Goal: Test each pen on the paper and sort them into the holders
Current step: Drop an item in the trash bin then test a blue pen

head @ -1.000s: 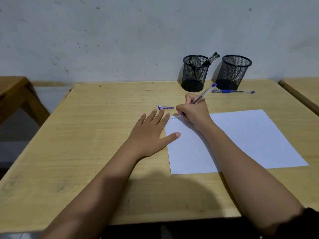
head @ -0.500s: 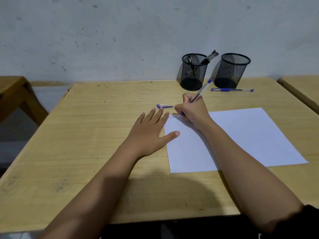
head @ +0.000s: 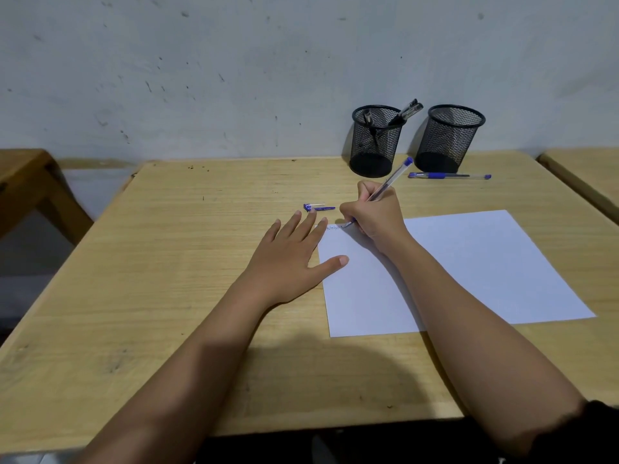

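Note:
My right hand (head: pixel 375 212) grips a clear blue pen (head: pixel 392 180), its tip pressed on the top left corner of the white paper (head: pixel 469 262), where a short blue scribble shows. My left hand (head: pixel 294 256) lies flat, fingers spread, on the paper's left edge. A blue pen cap (head: pixel 318 207) rests on the table just beyond my left fingertips. Two black mesh holders stand at the back: the left holder (head: pixel 375 142) has pens in it, the right holder (head: pixel 449 139) looks empty. Another blue pen (head: pixel 449 176) lies in front of the right holder.
The wooden table (head: pixel 167 262) stands against a grey wall. A wooden stool or bench (head: pixel 30 182) is at the left, and another table's edge (head: pixel 582 172) is at the right.
My right hand and the pen tip have shifted slightly right along the paper's top edge, and the scribble is longer. My left hand has stayed in place.

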`<state>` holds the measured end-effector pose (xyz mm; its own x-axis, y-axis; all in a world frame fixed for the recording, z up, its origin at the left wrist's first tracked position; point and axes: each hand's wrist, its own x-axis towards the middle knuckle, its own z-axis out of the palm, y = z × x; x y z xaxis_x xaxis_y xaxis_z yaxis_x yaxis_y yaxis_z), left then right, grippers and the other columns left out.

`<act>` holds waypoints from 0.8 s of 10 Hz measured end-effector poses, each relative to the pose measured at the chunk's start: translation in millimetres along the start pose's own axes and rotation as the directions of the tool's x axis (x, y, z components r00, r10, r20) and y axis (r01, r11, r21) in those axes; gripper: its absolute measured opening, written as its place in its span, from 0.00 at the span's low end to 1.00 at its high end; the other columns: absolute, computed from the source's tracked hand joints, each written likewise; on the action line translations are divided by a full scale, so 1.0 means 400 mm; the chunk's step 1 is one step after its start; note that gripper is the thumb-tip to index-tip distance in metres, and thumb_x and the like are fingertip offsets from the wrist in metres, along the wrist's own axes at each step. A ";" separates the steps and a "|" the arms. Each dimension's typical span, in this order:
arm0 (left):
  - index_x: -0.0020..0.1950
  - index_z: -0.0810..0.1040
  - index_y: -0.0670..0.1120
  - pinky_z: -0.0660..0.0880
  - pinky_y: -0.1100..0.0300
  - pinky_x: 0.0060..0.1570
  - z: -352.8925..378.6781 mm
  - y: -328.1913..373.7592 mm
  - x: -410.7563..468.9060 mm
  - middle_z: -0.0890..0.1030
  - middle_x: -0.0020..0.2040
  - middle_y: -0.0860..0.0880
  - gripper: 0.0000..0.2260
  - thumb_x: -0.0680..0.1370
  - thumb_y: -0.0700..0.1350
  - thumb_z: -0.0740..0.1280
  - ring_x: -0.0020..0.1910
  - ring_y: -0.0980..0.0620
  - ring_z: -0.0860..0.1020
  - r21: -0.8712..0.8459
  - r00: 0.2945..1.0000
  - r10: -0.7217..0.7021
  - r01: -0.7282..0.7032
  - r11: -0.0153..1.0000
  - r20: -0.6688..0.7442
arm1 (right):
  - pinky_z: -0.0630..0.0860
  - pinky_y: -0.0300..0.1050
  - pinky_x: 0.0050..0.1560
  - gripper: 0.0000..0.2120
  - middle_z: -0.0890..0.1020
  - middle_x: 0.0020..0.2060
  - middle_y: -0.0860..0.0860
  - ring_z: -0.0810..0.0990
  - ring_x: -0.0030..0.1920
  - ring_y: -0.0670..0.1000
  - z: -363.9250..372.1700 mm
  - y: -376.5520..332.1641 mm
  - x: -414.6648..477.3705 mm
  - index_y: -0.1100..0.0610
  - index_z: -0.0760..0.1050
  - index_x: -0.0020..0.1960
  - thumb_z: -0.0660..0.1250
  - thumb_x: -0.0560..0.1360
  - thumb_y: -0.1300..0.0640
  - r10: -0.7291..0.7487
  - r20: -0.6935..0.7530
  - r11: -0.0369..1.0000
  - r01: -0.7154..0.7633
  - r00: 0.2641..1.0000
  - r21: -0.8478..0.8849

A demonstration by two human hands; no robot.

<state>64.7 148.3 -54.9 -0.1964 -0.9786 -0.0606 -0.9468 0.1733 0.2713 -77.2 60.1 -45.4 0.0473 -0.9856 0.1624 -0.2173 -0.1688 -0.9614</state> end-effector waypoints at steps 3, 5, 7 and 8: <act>0.77 0.43 0.55 0.39 0.52 0.75 0.000 -0.002 0.001 0.42 0.78 0.55 0.34 0.75 0.68 0.47 0.76 0.56 0.39 -0.001 1.000 0.002 -0.002 1.000 0.001 | 0.57 0.39 0.28 0.19 0.58 0.26 0.53 0.57 0.28 0.48 0.002 -0.002 -0.006 0.57 0.57 0.27 0.65 0.61 0.72 -0.017 -0.021 1.000 0.017 1.000 -0.007; 0.77 0.44 0.55 0.38 0.52 0.75 0.000 0.000 -0.001 0.42 0.78 0.55 0.34 0.76 0.68 0.47 0.76 0.56 0.39 -0.004 1.000 0.005 -0.005 1.000 -0.003 | 0.57 0.35 0.24 0.16 0.58 0.26 0.53 0.57 0.27 0.47 -0.001 -0.007 -0.008 0.59 0.59 0.28 0.65 0.61 0.72 -0.021 -0.010 0.999 0.021 1.000 -0.025; 0.77 0.44 0.55 0.39 0.52 0.75 0.003 -0.003 0.001 0.42 0.78 0.55 0.34 0.76 0.68 0.48 0.76 0.56 0.39 -0.003 1.000 0.008 -0.008 1.000 -0.008 | 0.55 0.41 0.31 0.14 0.57 0.27 0.54 0.56 0.30 0.51 -0.002 -0.005 -0.012 0.60 0.61 0.29 0.64 0.60 0.72 -0.024 -0.015 1.000 0.025 1.000 0.013; 0.77 0.45 0.55 0.39 0.52 0.75 0.007 -0.007 0.003 0.42 0.78 0.55 0.34 0.75 0.68 0.48 0.76 0.57 0.39 -0.018 1.000 0.012 -0.012 1.000 -0.020 | 0.61 0.35 0.24 0.20 0.61 0.19 0.45 0.60 0.23 0.45 -0.012 -0.008 -0.012 0.57 0.58 0.26 0.64 0.62 0.75 0.048 -0.094 0.977 -0.027 0.994 0.213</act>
<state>66.6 146.8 -58.5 -0.2025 -0.9785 -0.0386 -0.9395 0.1830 0.2895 -81.2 65.5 -42.0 -0.0550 -0.9892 0.1358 -0.0058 -0.1357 -0.9907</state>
